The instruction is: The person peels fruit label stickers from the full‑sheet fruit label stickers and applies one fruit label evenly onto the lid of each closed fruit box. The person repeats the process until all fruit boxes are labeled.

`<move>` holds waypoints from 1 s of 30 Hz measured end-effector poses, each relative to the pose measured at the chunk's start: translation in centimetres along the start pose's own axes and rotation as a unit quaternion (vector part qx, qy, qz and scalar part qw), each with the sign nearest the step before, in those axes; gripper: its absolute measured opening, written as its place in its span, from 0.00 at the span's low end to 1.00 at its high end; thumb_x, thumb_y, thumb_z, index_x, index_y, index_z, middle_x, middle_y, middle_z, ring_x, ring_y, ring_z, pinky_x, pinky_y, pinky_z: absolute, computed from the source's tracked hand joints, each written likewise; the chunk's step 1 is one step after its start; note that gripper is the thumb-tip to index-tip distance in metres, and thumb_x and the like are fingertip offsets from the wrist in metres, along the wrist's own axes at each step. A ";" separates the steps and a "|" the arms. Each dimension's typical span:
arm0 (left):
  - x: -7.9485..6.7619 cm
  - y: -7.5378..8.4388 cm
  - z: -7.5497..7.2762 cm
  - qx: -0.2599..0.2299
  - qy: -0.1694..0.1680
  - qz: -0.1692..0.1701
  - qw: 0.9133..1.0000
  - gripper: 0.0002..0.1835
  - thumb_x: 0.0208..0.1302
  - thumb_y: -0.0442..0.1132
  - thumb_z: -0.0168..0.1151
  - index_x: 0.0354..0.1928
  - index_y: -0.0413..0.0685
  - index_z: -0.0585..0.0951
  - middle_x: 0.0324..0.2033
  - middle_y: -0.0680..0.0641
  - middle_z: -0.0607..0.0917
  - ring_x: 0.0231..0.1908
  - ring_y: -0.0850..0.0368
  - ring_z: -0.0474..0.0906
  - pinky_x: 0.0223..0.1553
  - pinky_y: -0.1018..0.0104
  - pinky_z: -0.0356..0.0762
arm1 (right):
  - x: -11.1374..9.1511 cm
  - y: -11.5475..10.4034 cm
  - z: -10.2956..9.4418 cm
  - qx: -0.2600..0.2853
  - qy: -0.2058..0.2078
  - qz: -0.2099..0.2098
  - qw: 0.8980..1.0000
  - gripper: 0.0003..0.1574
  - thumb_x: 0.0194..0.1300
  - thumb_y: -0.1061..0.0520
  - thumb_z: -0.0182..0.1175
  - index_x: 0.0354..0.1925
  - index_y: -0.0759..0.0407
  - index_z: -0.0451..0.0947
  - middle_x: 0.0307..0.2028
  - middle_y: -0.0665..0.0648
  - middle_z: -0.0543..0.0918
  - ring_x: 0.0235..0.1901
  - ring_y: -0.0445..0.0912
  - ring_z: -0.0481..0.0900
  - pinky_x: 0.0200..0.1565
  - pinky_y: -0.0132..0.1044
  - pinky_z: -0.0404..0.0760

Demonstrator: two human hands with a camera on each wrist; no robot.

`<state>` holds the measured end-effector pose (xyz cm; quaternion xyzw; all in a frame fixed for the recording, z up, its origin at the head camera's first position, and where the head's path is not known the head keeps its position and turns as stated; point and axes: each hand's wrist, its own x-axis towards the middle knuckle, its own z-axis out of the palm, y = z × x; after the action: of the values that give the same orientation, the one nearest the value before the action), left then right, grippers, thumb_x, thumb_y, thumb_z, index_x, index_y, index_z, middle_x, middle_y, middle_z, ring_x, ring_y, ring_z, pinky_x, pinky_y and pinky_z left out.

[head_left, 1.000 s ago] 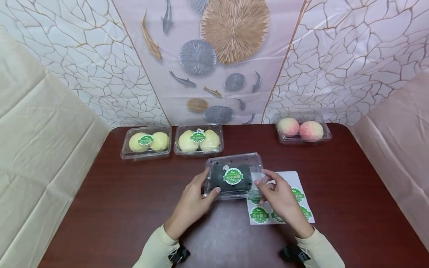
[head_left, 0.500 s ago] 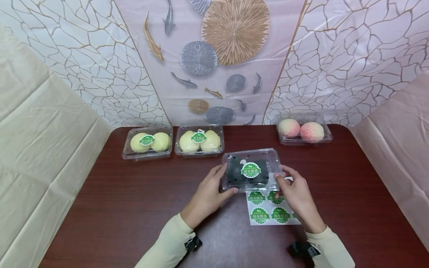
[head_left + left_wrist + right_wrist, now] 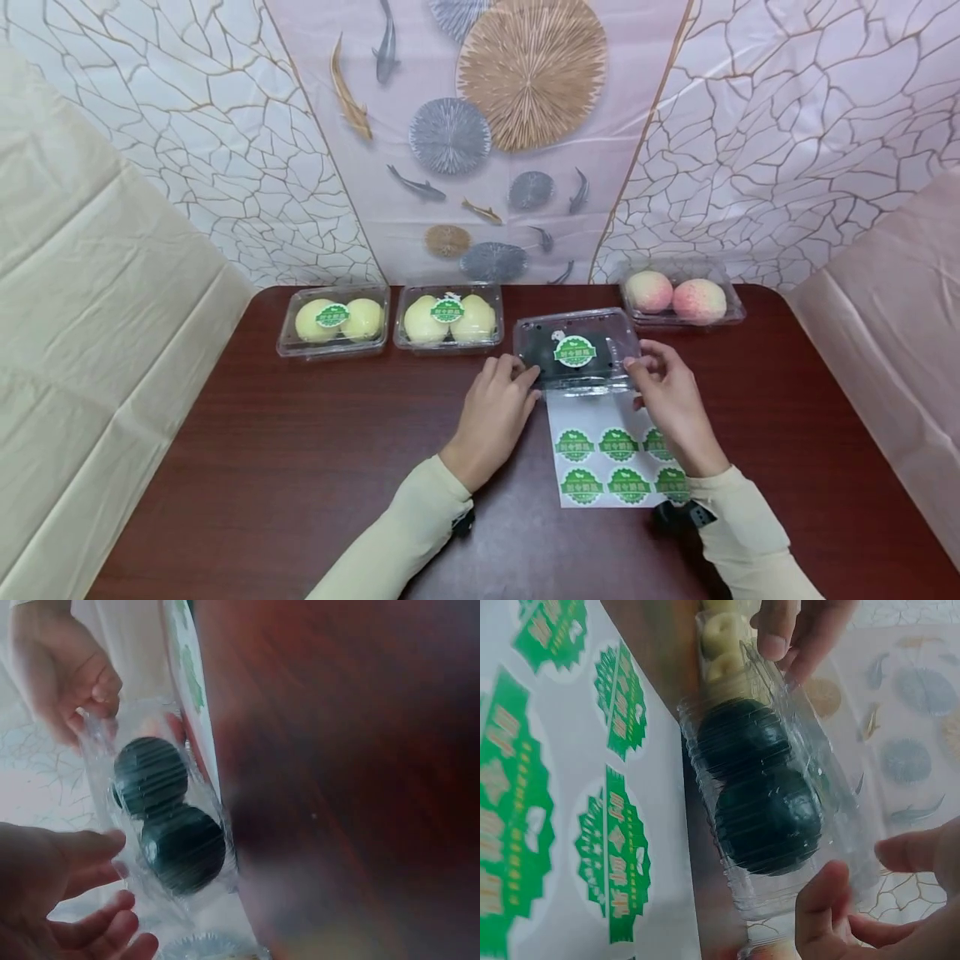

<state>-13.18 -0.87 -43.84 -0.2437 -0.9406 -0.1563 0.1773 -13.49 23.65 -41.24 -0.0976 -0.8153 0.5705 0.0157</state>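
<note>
Three of the four boxes I count carry a green sticker (image 3: 575, 352): the far-left yellow-fruit box (image 3: 288, 344), the second yellow-fruit box (image 3: 401, 337) and the clear clamshell (image 3: 617, 327) of dark round fruits (image 3: 769, 817). I see none on the peach box (image 3: 731, 317), so that one looks left to do. I have the left hand (image 3: 489, 412) lightly pinching the clamshell's near-left corner, fingers bent; the right hand (image 3: 675, 400) grips its other end between thumb and fingers, at the sticker sheet's (image 3: 592, 410) far edge.
</note>
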 end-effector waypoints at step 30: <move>2.7 0.6 1.1 0.122 -0.137 -0.034 0.982 0.49 0.71 0.62 0.66 0.81 0.40 0.61 0.79 0.32 0.61 0.80 0.38 0.56 0.79 0.46 0.54 | 5.0 0.4 2.3 -0.165 -0.022 -0.064 0.984 0.41 0.76 0.55 0.62 0.77 0.74 0.60 0.62 0.77 0.76 0.52 0.62 0.77 0.57 0.58 0.76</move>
<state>-15.35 1.12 -43.60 -0.2070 -0.9758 -0.0116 0.0694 -18.69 22.57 -42.81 -0.0336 -0.9029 0.4282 0.0180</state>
